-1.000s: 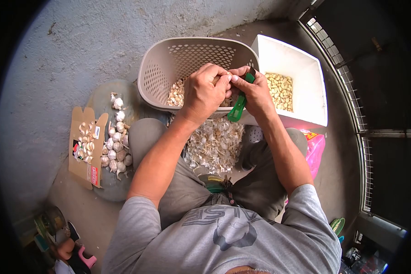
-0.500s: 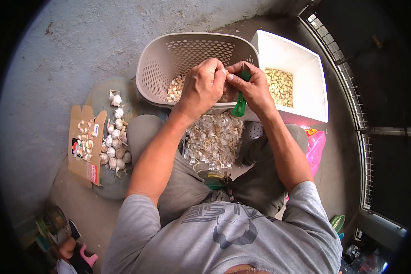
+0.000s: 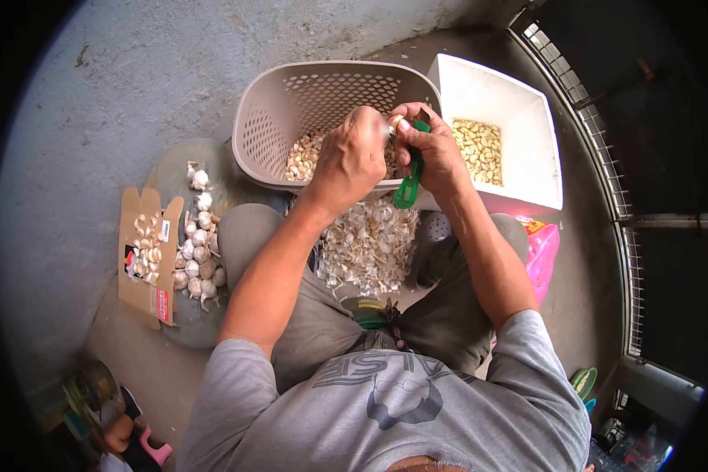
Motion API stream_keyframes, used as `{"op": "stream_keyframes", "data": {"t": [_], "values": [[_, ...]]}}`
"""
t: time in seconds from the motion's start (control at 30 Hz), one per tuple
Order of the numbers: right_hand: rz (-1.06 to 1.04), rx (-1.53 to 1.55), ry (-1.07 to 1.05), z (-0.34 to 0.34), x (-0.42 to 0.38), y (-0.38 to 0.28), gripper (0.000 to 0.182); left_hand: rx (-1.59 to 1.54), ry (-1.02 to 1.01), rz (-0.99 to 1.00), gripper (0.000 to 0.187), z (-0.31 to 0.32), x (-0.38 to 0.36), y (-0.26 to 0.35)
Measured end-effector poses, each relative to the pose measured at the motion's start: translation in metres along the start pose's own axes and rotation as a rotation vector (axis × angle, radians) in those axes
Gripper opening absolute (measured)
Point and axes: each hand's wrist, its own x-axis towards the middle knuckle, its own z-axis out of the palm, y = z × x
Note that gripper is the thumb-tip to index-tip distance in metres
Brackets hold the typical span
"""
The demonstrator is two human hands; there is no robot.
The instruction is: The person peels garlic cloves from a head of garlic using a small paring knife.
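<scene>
Above the beige laundry basket (image 3: 248,118) both hands are close together. In my right hand (image 3: 440,156) are a green-handled utility knife (image 3: 409,185), lying across the palm, and a garlic clove (image 3: 396,121) pinched between thumb and forefinger. My left hand (image 3: 354,157) is closed with its fingers curled toward the clove; its fingertips are hidden and blurred. A pale scrap shows between the two hands. Unpeeled garlic cloves (image 3: 301,160) lie on the basket's bottom. Below, between the legs, is a heap of papery garlic skins (image 3: 367,248).
A white foam box (image 3: 519,90) of peeled cloves (image 3: 477,149) stands right of the basket. On the left are whole garlic bulbs (image 3: 202,256) and an opened cardboard box (image 3: 139,303) with loose cloves. A pink bag (image 3: 543,263) lies beside the right knee.
The hands have moved slightly apart. My right fingers have lifted and opened a little, so the clove shows more clearly, and the knife handle has tilted down slightly.
</scene>
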Motion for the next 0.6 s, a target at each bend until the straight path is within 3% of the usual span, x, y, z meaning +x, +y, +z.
{"op": "stream_keyframes", "data": {"t": [0.4, 0.5, 0.6], "values": [[-0.017, 0.291, 0.024, -0.021, 0.008, -0.003, 0.017, 0.067, -0.341, 0.053, 0.010, 0.004, -0.013, 0.003], [-0.040, 0.256, 0.004, -0.027, 0.011, -0.007, 0.016, 0.092, -0.449, 0.078, 0.009, 0.013, -0.022, 0.001], [-0.044, 0.028, 0.043, -0.028, 0.010, -0.013, 0.021, 0.119, -0.501, 0.122, 0.011, 0.018, -0.025, -0.003]]}}
